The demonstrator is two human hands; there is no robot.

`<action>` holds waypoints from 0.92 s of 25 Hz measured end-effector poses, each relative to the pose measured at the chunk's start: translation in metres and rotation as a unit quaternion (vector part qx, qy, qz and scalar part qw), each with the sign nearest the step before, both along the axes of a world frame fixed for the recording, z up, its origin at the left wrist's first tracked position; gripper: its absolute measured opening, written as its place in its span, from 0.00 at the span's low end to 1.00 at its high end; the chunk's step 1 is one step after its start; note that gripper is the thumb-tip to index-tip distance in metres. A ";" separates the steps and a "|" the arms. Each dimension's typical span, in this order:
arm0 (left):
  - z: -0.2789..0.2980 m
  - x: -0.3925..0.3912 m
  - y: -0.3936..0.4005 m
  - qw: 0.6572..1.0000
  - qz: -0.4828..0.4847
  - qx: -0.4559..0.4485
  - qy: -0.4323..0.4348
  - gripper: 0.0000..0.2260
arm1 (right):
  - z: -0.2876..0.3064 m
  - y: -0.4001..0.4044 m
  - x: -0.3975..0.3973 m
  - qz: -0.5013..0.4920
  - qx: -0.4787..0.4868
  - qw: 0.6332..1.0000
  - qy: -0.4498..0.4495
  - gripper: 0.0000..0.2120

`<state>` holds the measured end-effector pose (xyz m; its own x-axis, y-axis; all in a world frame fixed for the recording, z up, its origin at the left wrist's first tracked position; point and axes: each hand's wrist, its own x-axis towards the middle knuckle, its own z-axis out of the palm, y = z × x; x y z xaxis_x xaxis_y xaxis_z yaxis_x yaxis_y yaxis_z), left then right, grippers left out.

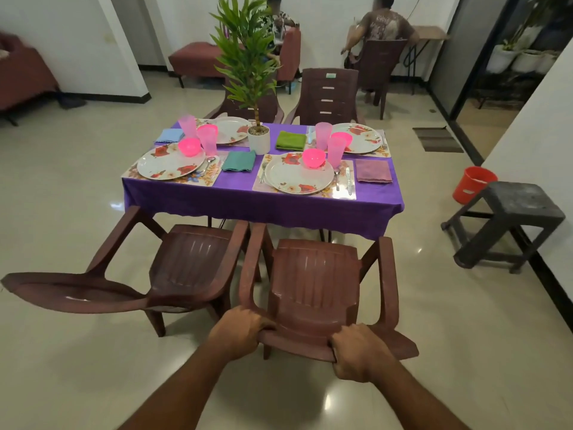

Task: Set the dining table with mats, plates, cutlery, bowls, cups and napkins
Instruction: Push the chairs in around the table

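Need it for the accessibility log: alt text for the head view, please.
Both hands, left hand and right hand, grip the backrest of a brown plastic chair facing a purple-clothed table set for four with floral plates, pink bowls and cups, cutlery and napkins. A potted plant stands mid-table.

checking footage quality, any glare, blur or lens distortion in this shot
Head view: wide-angle bending curves the near left chair and the right wall; ceiling-light glare spots on the glossy floor; table setting and both hands, left hand and right hand, gripping the chair back, are sharp; the far background is slightly soft.
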<state>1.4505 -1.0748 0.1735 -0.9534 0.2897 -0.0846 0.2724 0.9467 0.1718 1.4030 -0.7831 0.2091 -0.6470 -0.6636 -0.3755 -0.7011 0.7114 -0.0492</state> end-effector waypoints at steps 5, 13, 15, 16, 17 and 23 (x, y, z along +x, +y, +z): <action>0.002 0.002 -0.006 1.000 -0.005 0.012 -0.001 0.23 | -0.005 -0.001 -0.005 0.005 -0.010 1.000 0.003 0.13; 0.015 -0.002 0.008 0.999 -0.012 -0.001 -0.046 0.23 | -0.002 0.004 -0.001 -0.001 -0.027 1.000 0.008 0.14; 0.013 0.001 0.007 0.999 -0.003 -0.033 -0.034 0.23 | 0.004 0.004 0.000 0.000 -0.028 1.000 0.000 0.13; 0.010 0.000 0.009 0.997 0.004 -0.065 -0.046 0.25 | 0.001 0.006 0.000 -0.012 -0.035 0.999 -0.014 0.13; 0.010 0.003 0.012 0.994 0.024 -0.089 -0.057 0.27 | -0.001 0.006 0.000 -0.015 -0.035 0.999 -0.016 0.14; 0.021 0.022 0.026 0.991 0.083 -0.071 -0.077 0.43 | -0.001 -0.001 0.009 -0.058 -0.023 0.997 -0.037 0.23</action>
